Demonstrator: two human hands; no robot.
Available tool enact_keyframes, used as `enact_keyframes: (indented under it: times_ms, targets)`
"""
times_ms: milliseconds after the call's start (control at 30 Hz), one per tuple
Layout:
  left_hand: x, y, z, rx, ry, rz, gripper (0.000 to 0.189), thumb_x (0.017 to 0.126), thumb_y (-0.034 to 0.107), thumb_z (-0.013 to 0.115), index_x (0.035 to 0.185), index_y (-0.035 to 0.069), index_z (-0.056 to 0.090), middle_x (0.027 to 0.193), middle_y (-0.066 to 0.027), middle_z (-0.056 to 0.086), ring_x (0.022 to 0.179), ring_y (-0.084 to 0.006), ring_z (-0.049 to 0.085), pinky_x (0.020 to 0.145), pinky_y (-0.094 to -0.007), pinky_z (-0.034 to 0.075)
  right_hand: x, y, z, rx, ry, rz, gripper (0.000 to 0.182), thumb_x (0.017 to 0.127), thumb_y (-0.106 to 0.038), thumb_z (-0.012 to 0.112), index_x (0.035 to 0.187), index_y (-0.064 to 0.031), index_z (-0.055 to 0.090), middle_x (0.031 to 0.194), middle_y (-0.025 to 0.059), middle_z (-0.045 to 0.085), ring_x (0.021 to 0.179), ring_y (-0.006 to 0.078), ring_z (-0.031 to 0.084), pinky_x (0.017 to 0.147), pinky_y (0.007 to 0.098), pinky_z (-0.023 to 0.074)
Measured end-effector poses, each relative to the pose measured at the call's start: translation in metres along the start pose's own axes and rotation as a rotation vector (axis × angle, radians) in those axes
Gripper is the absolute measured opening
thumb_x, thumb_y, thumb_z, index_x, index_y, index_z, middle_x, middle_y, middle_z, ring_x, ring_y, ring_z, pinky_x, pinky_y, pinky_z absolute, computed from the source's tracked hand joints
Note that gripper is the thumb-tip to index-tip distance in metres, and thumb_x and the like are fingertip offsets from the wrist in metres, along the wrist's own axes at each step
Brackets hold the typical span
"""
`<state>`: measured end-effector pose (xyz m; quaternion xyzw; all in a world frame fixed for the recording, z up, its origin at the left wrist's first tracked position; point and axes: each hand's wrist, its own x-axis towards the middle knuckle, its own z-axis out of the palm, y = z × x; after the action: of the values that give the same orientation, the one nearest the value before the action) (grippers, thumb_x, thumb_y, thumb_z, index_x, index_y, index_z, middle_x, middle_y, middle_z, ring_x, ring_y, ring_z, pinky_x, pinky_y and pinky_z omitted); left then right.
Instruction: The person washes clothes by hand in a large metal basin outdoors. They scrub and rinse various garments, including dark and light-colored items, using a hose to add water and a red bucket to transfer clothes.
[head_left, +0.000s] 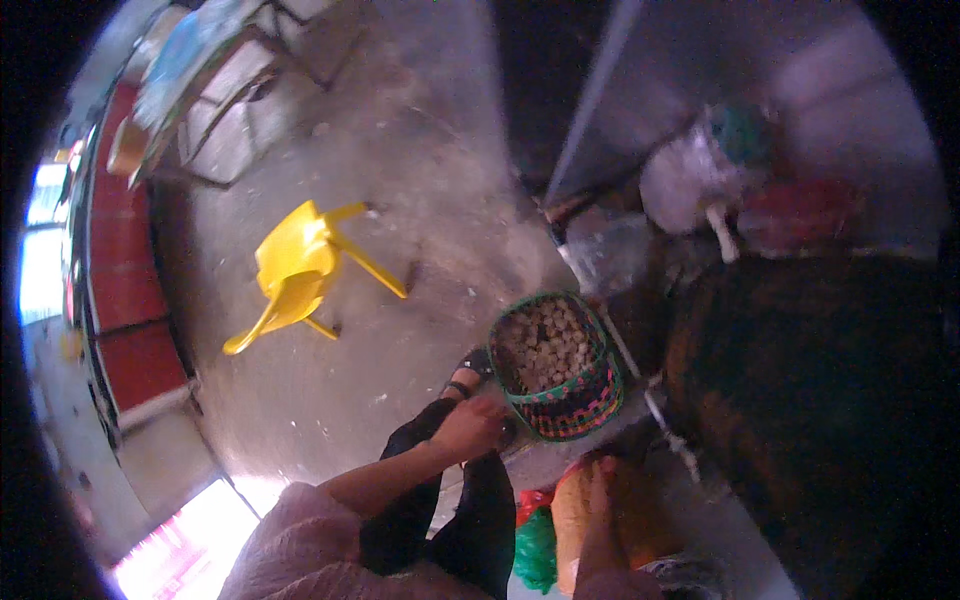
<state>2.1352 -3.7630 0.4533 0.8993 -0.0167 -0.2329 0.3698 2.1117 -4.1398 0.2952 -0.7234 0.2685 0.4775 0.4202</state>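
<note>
A woven basket (566, 416) with a green rim and a pink, black and orange pattern stands on the floor before my feet. Many small, round, pale pieces (551, 337) lie inside it; blur hides what they are. My left hand (472, 431) hangs over my knees, close to the basket's near left side, with its fingers curled. Whether it holds anything is hidden. On the right, my right hand (598, 476) rests on the upper part of an orange-brown sack or bag (571, 517). Its grip there is unclear.
A yellow plastic chair (296, 259) is on the concrete floor (405, 172) to the left. Red and green plastic bags (536, 551) lie beside the sack. A large dark round object (795, 390) fills the right. A table (184, 82) stands at upper left.
</note>
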Motion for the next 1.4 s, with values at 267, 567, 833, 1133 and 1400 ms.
enact_keyframes:
  times_ms: [267, 567, 833, 1133, 1400]
  targets:
    - [-0.274, 0.035, -0.077, -0.495, 0.42, -1.127, 0.028, 0.085, 0.028, 0.052, 0.101, 0.008, 0.064, 0.1, -0.0199, 0.065, 0.097, -0.039, 0.061, 0.087, -0.048, 0.048, -0.13, -0.19, 0.064, -0.164, -0.32, -0.184, 0.032, 0.089, -0.026, 0.06, 0.117, -0.0113, 0.055, 0.1, 0.0014, 0.061, 0.077, 0.0143, 0.064, 0.055, 0.0281, 0.0501]
    - [-0.371, 0.075, -0.065, -0.813, 0.86, -0.802, 0.03, 0.087, 0.033, 0.055, 0.101, 0.008, 0.063, 0.098, -0.0168, 0.066, 0.095, -0.0362, 0.062, 0.081, -0.0448, 0.049, -0.324, -0.378, 0.181, -0.249, -0.437, -0.574, 0.021, 0.095, -0.021, 0.054, 0.111, -0.007, 0.056, 0.092, 0.0051, 0.062, 0.07, 0.0144, 0.063, 0.055, 0.0267, 0.0503]
    - [-0.519, 0.061, -0.11, -0.87, 1.041, -0.983, 0.028, 0.086, 0.03, 0.057, 0.103, 0.008, 0.065, 0.097, -0.0175, 0.067, 0.093, -0.0361, 0.063, 0.08, -0.0431, 0.049, -0.392, -0.352, 0.343, -0.769, -0.697, -0.59, 0.027, 0.094, -0.025, 0.054, 0.113, -0.0065, 0.057, 0.098, 0.0074, 0.063, 0.072, 0.0168, 0.065, 0.056, 0.0258, 0.0516]
    - [-0.677, -0.003, -0.119, -1.038, 1.535, -1.29, 0.028, 0.084, 0.025, 0.058, 0.103, 0.006, 0.065, 0.093, -0.017, 0.068, 0.09, -0.0309, 0.066, 0.076, -0.0393, 0.051, -0.504, -0.307, 0.588, -1.157, -1.107, -0.716, 0.023, 0.095, -0.019, 0.051, 0.112, -0.0055, 0.058, 0.097, 0.0064, 0.064, 0.077, 0.013, 0.064, 0.062, 0.0247, 0.0512]
    - [-0.752, -0.061, -0.176, -1.004, 1.659, -1.309, 0.026, 0.084, 0.023, 0.059, 0.102, 0.005, 0.066, 0.091, -0.016, 0.069, 0.088, -0.0282, 0.067, 0.077, -0.0376, 0.051, -0.561, -0.291, 0.77, -1.397, -1.243, -0.648, 0.024, 0.093, -0.022, 0.052, 0.111, -0.0067, 0.059, 0.097, 0.0047, 0.065, 0.077, 0.0124, 0.064, 0.065, 0.0255, 0.0514]
